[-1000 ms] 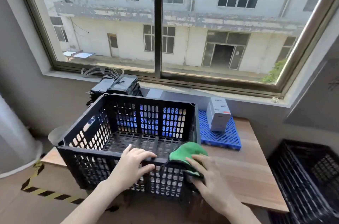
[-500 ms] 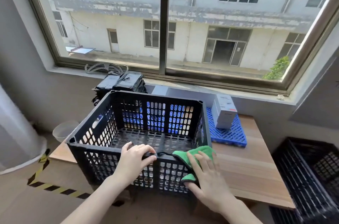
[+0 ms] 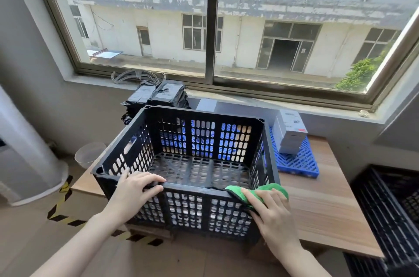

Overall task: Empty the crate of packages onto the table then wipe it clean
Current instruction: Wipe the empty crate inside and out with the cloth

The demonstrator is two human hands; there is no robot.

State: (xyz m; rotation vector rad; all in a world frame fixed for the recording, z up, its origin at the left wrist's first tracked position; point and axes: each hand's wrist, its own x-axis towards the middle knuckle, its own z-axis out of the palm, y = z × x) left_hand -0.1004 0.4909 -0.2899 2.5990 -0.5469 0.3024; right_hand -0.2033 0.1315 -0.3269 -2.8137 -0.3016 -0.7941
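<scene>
We clench our left hand (image 3: 136, 192) on the crate (image 3: 204, 118) rim to steady it; our right hand (image 3: 272, 213) presses the cloth (image 3: 235, 192) there with flat fingers (image 3: 251, 198).

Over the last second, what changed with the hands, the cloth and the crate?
The left hand slid left along the near rim of the crate, still gripping it. The right hand pressed the bunched green cloth flatter over the rim's right corner. The crate, the table and the white box stayed put.
</scene>
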